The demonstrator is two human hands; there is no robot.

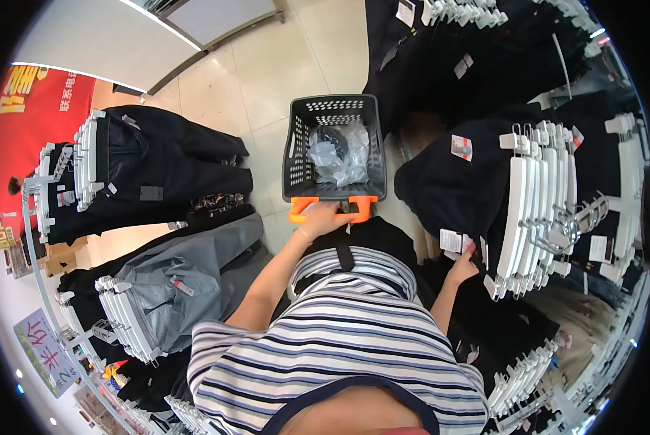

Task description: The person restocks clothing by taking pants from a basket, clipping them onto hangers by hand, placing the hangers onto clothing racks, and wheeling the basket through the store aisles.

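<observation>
My left hand [323, 220] is closed around the orange handle [296, 209] of a dark grey plastic basket [289, 163]. Crumpled clear plastic bags [339, 156] lie inside the basket, with something dark among them. On the right, my right hand [463, 267] pinches a white price tag [452, 241] that hangs at the dark trousers [452, 192] on a rack. White hangers [531, 217] hold these trousers just right of my hand.
Black trousers [169, 156] and grey trousers [202, 264] hang on a metal rack at the left. More dark garments [470, 65] hang at the upper right. Tiled floor [256, 61] lies ahead, beside a white counter [100, 43]. A red poster [31, 138] stands far left.
</observation>
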